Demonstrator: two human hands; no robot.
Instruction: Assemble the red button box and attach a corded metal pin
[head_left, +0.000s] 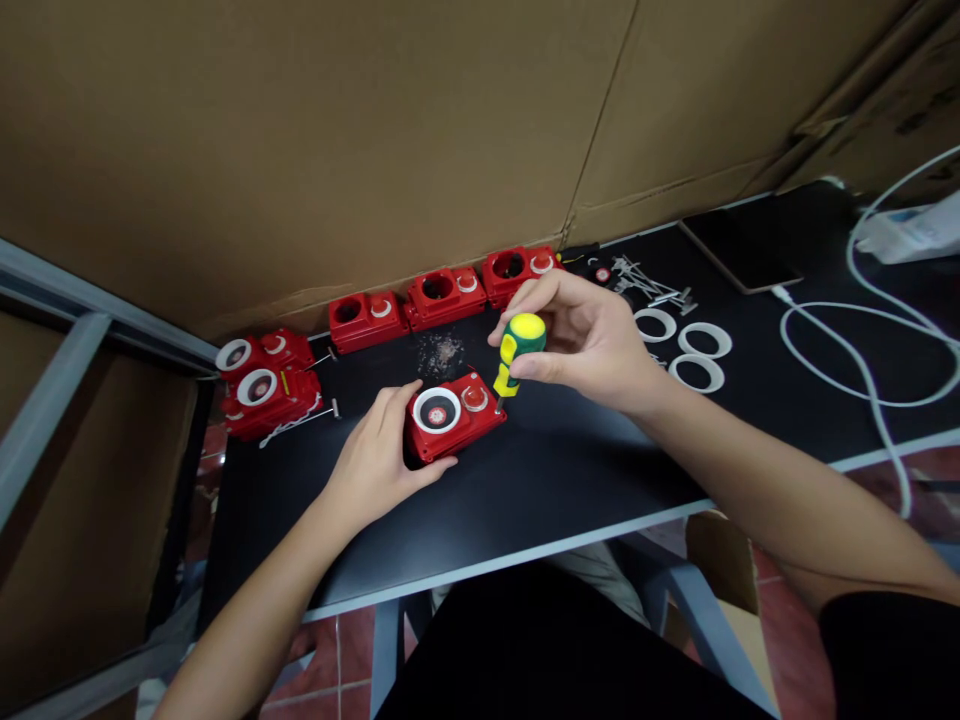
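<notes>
My left hand [382,450] grips the left end of a red box [466,432] that lies on the black tabletop, thumb in front and fingers behind. The box carries a white ring around a dark round centre [437,411] and a red knob [474,398]. In my right hand [581,335] is a short screwdriver [517,350] with a yellow and green handle, held upright. Its tip meets the box's right corner, where a screw head seems to sit. My right fingers' far side is partly hidden by the handle.
Several red boxes [367,320] stand along the cardboard wall [375,150], others at the left end [274,395]. Crumbs [442,353] lie behind the held box. To the right are white rings [705,340], metal T-shaped rods [652,283], a phone [739,250] and a white cable [847,355].
</notes>
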